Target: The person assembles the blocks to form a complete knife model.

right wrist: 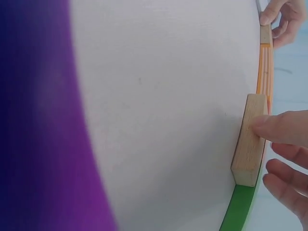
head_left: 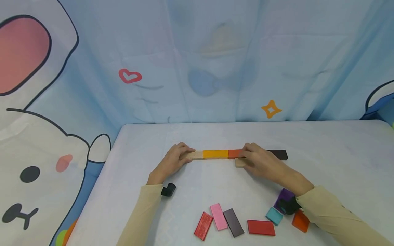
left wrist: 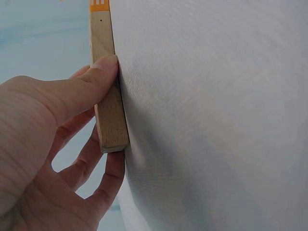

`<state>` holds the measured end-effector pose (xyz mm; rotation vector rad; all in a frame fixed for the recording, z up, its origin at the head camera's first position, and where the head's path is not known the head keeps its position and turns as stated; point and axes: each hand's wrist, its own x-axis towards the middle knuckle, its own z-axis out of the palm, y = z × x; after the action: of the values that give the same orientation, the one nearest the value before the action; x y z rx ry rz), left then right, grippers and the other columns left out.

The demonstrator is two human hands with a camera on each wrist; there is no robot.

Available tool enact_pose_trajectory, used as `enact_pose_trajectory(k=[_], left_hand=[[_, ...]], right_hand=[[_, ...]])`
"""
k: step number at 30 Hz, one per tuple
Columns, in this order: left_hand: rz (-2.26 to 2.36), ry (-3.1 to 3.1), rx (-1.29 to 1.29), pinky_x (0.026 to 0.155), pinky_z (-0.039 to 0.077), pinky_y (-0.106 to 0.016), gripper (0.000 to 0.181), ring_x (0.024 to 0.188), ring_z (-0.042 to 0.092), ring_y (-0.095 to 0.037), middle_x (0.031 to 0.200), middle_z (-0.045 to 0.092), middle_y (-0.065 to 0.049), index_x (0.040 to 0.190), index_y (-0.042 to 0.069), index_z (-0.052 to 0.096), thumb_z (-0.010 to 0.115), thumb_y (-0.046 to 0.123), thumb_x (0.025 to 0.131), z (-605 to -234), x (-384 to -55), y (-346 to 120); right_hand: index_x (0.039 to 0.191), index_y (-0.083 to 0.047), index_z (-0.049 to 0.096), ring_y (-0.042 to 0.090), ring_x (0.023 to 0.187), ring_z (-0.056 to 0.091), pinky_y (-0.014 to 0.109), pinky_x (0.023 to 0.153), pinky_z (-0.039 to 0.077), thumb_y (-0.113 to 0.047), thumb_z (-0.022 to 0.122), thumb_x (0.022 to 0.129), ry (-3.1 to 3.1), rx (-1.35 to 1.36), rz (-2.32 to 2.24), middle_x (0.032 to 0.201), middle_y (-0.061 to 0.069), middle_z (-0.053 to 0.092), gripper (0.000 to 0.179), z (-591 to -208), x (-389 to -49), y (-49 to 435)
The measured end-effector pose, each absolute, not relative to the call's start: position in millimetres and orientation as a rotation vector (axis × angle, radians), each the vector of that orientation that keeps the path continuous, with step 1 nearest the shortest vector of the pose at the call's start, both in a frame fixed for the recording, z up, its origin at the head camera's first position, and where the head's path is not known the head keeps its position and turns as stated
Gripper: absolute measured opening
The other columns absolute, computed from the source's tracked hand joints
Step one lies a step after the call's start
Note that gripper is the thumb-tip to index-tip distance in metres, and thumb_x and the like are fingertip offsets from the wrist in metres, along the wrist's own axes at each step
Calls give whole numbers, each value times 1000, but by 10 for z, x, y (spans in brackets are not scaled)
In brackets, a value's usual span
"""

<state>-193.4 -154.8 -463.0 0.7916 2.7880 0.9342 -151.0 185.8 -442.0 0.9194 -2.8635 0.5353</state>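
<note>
A row of coloured blocks lies across the table. My left hand pinches the plain wooden block at the row's left end, thumb on its near face and fingers behind. To its right follow a yellow-orange block, a red-orange block, a green block hidden from the head view, and a black block. My right hand grips a second plain wooden block along the near side of the row, overlapping the red-orange and green blocks in the right wrist view.
Nearer the front lie loose blocks: a speckled red, a pink, a dark grey, a red, a teal, an orange and a purple one. The last two sit beside the right forearm. A patterned curtain hangs behind the table.
</note>
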Motion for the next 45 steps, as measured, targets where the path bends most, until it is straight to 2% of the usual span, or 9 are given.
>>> enact_pose_trajectory(k=[9,14,19,25,32,39,45], left_hand=[[933,2793,794,101,48,-44,35,112,58,-27,119,66,-7,130,7,72,76,12,96,-4646,-1924,-1546],[926,2792,770,104,48,-43,34,114,58,-27,119,65,-6,131,8,72,75,12,97,-4645,-1933,-1554],[930,2798,777,104,48,-44,34,114,58,-27,119,65,-6,130,8,72,75,12,96,-4655,-1936,-1558],[917,2807,795,104,48,-44,34,114,57,-28,119,65,-7,130,8,72,75,12,97,-4654,-1929,-1554],[911,2809,807,104,48,-45,34,114,58,-28,119,65,-7,130,8,72,76,12,96,-4641,-1940,-1552],[911,2800,796,105,48,-44,35,114,57,-28,120,65,-7,131,8,72,75,12,97,-4636,-1935,-1562],[917,2806,807,104,48,-44,35,113,58,-28,120,65,-7,131,8,72,76,12,97,-4636,-1925,-1559]], right_hand=[[108,-2,77,25,92,65,41,82,62,0,90,78,-2886,936,556,102,9,63,32,-4420,-1467,1840],[106,-3,78,24,95,66,37,82,62,1,91,77,-2824,1073,581,104,7,64,33,-4329,-1338,1757],[112,-7,78,19,100,62,32,85,61,-9,91,81,-2851,1274,616,110,3,63,34,-4197,-1108,1616],[121,-18,76,9,105,59,25,88,59,-23,88,88,-3025,1456,733,115,-7,62,36,-4139,-818,1497],[119,-23,77,4,110,55,27,96,56,-14,85,89,-3006,1681,741,118,-15,62,33,-4217,-596,1499],[114,-22,81,4,111,55,28,98,55,-3,83,88,-3015,1695,720,117,-16,64,33,-4281,-520,1467],[113,-24,80,3,110,54,28,99,55,-1,83,88,-3015,1683,690,117,-18,64,34,-4297,-500,1462]])
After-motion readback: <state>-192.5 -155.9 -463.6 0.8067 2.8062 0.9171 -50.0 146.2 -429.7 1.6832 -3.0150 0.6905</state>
